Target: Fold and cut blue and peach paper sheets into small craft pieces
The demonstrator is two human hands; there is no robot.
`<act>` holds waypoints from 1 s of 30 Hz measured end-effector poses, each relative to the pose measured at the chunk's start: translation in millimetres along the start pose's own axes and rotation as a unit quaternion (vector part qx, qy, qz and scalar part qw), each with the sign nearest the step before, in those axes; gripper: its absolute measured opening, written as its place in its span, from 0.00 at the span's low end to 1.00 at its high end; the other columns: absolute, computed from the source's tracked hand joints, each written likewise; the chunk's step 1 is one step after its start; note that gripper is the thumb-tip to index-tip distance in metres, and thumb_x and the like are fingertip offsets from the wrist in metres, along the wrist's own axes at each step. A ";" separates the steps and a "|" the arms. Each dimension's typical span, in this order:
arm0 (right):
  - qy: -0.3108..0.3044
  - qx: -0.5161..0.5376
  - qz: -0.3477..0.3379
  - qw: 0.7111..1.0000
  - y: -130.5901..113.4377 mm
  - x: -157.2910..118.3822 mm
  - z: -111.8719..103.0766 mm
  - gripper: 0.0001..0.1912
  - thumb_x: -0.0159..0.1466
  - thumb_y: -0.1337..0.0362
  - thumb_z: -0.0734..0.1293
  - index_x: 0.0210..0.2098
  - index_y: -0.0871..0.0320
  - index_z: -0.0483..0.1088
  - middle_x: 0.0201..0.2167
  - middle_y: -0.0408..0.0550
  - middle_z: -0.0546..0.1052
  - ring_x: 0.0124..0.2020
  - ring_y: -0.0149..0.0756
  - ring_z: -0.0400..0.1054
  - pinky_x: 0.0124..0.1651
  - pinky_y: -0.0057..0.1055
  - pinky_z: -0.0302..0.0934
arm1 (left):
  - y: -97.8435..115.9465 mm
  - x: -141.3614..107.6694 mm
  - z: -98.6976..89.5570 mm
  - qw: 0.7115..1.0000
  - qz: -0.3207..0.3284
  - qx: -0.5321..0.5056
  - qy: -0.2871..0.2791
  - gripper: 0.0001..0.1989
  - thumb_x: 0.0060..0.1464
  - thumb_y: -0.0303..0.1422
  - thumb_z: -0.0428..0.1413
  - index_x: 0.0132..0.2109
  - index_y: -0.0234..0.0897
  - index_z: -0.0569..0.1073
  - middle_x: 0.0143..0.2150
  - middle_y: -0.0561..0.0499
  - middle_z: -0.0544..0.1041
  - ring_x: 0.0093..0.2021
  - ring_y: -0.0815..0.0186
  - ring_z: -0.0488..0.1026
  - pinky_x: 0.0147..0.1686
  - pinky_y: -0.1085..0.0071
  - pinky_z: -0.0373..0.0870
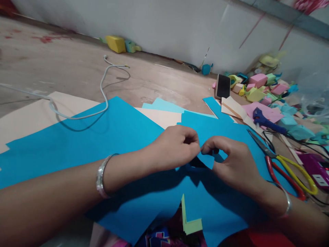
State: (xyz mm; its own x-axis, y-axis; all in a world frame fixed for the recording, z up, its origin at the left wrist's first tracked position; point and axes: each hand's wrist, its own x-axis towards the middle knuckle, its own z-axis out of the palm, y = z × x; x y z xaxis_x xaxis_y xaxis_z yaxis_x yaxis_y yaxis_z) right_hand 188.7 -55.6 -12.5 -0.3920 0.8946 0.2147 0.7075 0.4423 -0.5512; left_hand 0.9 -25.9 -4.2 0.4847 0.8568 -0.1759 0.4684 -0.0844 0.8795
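Head view: blue piece point(207, 160), small, between both hands, over blue sheets point(102, 137); long edge slanting from left fingertips down to right thumb. Left hand point(172, 147): thumb and forefinger closed, pinching the piece's upper end. Right hand point(238, 163): curled, forefinger and thumb apart, thumb against the lower end; firmness of hold cannot be told. Scissors point(271, 154): beside right hand. Glue gun point(269, 124): beyond scissors.

A pale brown surface point(159, 79) is holding peach sheets point(23, 116) at left, large blue sheets point(108, 137) across the near middle, a white cable point(103, 85) partly crossing them, and a heap of coloured paper shapes point(258, 80) at far right.
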 end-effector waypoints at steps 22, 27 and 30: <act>-0.169 0.117 0.056 0.977 2.6 11.8 -23.1 0.09 0.66 0.61 0.64 0.34 0.56 0.74 0.32 0.44 0.78 0.33 0.32 0.69 0.35 0.29 0.63 | -1.2 -0.5 10.6 0.996 0.006 0.085 0.024 0.05 0.48 0.28 0.55 0.27 0.36 0.75 0.24 0.52 0.75 0.25 0.67 0.70 0.24 0.71 0.58; -0.174 0.086 0.066 0.979 4.0 11.9 -13.2 0.05 0.63 0.68 0.64 0.34 0.57 0.73 0.29 0.43 0.77 0.30 0.31 0.68 0.32 0.28 0.60 | -1.4 -1.4 11.9 0.994 0.008 0.107 0.027 0.05 0.47 0.28 0.54 0.27 0.37 0.75 0.24 0.52 0.75 0.26 0.67 0.69 0.24 0.71 0.57; -0.171 0.074 0.069 0.980 4.9 12.0 -12.0 0.05 0.61 0.68 0.64 0.34 0.56 0.73 0.29 0.43 0.77 0.29 0.31 0.68 0.31 0.28 0.59 | -2.5 -1.5 12.7 0.991 0.026 0.128 0.037 0.06 0.47 0.27 0.54 0.27 0.36 0.76 0.25 0.52 0.75 0.26 0.66 0.69 0.25 0.71 0.58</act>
State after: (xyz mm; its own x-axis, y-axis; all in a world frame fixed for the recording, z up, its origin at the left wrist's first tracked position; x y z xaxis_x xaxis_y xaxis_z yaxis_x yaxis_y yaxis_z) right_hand 194.5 -42.0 -3.0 -0.4909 0.8601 -0.1385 0.6847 0.2826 -0.6718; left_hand 8.4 -33.4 -11.7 0.4617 0.8822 -0.0927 0.6211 -0.2469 0.7438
